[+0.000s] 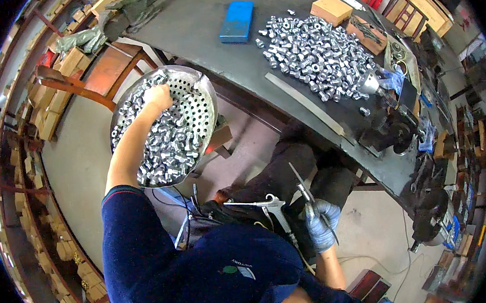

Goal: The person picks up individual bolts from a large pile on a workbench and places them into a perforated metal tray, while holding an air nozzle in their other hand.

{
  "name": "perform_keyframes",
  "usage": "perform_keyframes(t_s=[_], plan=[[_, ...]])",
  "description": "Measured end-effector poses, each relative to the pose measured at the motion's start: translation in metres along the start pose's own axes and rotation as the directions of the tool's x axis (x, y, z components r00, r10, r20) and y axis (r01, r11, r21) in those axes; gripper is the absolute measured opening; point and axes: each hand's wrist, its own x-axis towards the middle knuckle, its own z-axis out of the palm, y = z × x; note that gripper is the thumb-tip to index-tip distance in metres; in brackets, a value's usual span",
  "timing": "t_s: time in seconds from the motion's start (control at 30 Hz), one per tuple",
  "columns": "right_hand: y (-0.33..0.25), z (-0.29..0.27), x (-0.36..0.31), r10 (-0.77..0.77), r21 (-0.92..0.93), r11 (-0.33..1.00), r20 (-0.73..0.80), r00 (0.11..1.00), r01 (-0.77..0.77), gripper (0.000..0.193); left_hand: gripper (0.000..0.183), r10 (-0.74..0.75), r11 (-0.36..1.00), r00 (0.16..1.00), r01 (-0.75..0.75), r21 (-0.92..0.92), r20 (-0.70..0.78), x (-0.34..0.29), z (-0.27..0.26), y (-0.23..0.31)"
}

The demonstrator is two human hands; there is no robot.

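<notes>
My bare left hand (158,96) reaches down into a large perforated metal basin (208,95) on the left. Its fingers are closed among the shiny metal fittings (167,148) heaped there; whether they grip one is hidden. In front of my right thigh, my right hand (322,225), in a grey-blue glove, is closed around a slim, pointed tool that looks like a file (297,174). A small silvery piece (304,192) shows beside the tool above the fingers; its kind is unclear. Across my lap lies a silver air blow gun (275,204) with a hose.
A dark worktable (200,28) carries a big pile of fittings (315,53), a blue box (237,22), a wooden block (331,10) and a flat metal bar (304,103). A vise (391,130) stands on its right. A wooden chair (105,71) is beyond the basin; shelves (34,233) line the left.
</notes>
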Motion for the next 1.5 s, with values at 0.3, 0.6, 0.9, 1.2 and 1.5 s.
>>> perform_keyframes(t_s=[0.3,0.6,0.9,1.2,1.5], plan=[[-0.008,0.004,0.005,-0.053,-0.074,0.996,0.007,0.999,0.053,0.022,0.029,0.072,0.949,0.959,-0.151,-0.279,-0.274,-0.013,0.007,-0.023],[-0.048,0.019,0.033,-0.334,-0.131,0.927,0.145,0.931,0.353,0.034,0.024,0.690,-0.342,0.724,0.317,-0.885,-0.007,-0.168,-0.096,0.130],[-0.041,0.014,0.028,-0.334,-0.179,0.921,0.088,0.938,0.345,0.038,0.040,0.842,-0.325,0.492,0.790,-0.520,0.222,-0.223,-0.067,0.187],[-0.031,0.024,0.035,-0.397,-0.249,0.867,0.176,0.901,0.431,0.040,0.028,0.763,-0.027,0.632,0.239,-0.971,0.135,-0.214,-0.079,0.183],[-0.022,0.019,0.028,-0.196,-0.108,0.974,0.029,0.980,0.198,0.033,0.024,0.753,-0.090,0.656,0.031,-0.995,-0.048,-0.198,-0.085,0.185]])
